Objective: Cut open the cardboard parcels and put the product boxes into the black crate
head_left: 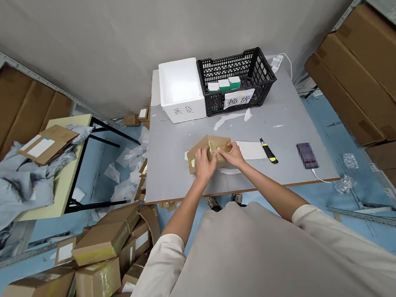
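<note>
A small brown cardboard box [195, 153] with shiny tape across its top sits near the front of the grey table [172, 170]. My left hand [205, 163] is on its left part, fingers bent over the top. At its right part, my right hand [232, 155] grips the cardboard with thumb and fingers. Both thumbs come close together by the taped middle. White paper [251, 149] lies partly under the box. Just right of that paper is a black and yellow utility knife [269, 151]. My hands hide some of the box.
Behind stand a white foam box [183, 109] and a black crate [240, 93] holding several small green-white boxes. A phone [307, 156] with a cable lies right. Parcels cover a side table [61, 202]; cartons [97, 241] pile on the floor at left.
</note>
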`<action>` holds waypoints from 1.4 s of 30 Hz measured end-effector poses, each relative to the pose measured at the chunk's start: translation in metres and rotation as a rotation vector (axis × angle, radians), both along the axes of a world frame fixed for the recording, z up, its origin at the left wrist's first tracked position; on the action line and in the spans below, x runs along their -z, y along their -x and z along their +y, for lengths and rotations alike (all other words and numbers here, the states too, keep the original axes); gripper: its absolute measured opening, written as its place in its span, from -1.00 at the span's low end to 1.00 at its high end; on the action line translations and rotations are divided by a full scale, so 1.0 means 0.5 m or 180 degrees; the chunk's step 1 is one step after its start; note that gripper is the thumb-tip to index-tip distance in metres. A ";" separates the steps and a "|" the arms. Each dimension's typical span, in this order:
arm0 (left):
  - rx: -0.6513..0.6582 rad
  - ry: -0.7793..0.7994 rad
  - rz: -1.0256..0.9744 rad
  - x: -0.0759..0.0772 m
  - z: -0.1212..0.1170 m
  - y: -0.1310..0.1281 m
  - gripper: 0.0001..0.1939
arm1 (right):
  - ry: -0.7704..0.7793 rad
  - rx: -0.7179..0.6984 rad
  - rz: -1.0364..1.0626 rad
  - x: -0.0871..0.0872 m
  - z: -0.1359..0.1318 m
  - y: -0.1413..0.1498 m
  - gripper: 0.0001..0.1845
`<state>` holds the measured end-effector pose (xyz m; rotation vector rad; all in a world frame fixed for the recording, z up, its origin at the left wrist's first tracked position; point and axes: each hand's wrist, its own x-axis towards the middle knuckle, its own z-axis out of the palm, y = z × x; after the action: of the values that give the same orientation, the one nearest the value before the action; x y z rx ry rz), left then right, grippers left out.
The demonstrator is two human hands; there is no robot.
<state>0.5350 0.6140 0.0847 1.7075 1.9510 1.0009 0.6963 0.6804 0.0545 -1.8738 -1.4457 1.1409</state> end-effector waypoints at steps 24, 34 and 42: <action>0.0750 -0.0039 -0.0026 0.036 0.054 -0.102 -0.61 | -0.0990 0.0350 0.0052 -0.012 0.031 -0.204 -0.52; 0.0456 -0.0110 0.0127 -0.014 0.065 -0.112 -0.60 | -0.0669 -0.0451 0.1368 -0.040 0.051 -0.097 -0.57; -0.0561 0.0180 0.0138 0.023 0.018 0.065 -0.50 | -0.0088 -0.0366 -0.0186 0.044 0.046 -0.044 -0.75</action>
<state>0.5024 0.6232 0.0731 1.5609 2.1671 0.9651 0.7182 0.7035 0.0326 -1.8395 -1.6119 1.1212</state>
